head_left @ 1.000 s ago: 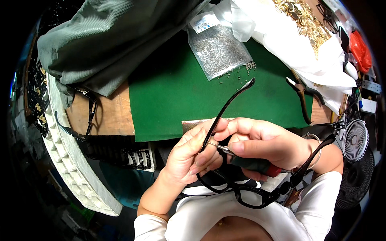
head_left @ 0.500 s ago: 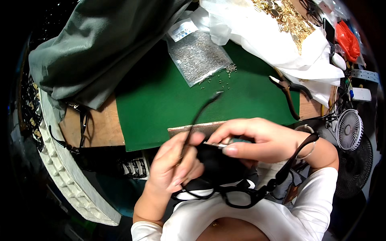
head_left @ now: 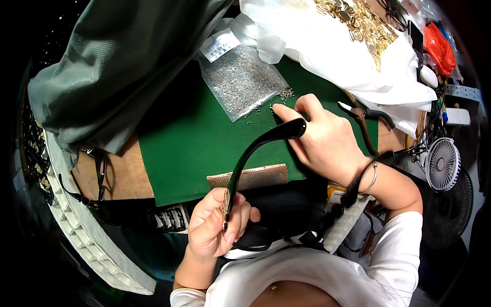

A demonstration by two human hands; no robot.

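Note:
My left hand (head_left: 217,225) is closed round black eyeglasses, gripping one curved temple arm (head_left: 253,148) that points up and to the right. A gold ornament (head_left: 225,207) shows at the arm's lower end, by my thumb. The rest of the frame hangs below, partly hidden, and its other arm (head_left: 350,197) lies near my right wrist. Over the green mat (head_left: 179,158), my right hand (head_left: 327,135) reaches with fingers apart, its index fingertip beside loose small screws (head_left: 286,94). The temple's tip covers part of that hand; its palm is hidden.
A clear bag of screws (head_left: 243,79) lies beyond, with pliers (head_left: 363,115) to its right. White sheeting (head_left: 327,61) bears gold pieces (head_left: 360,23). A textured strip (head_left: 250,176) lies along the mat's near edge. Dark fabric (head_left: 117,66) and other glasses (head_left: 99,174) are left; a fan (head_left: 442,163) is right.
My right hand has moved from beside my left hand, where it held a slim metal-tipped object, forward to the screws. The eyeglasses have turned in my left hand, bringing the gold ornament into sight.

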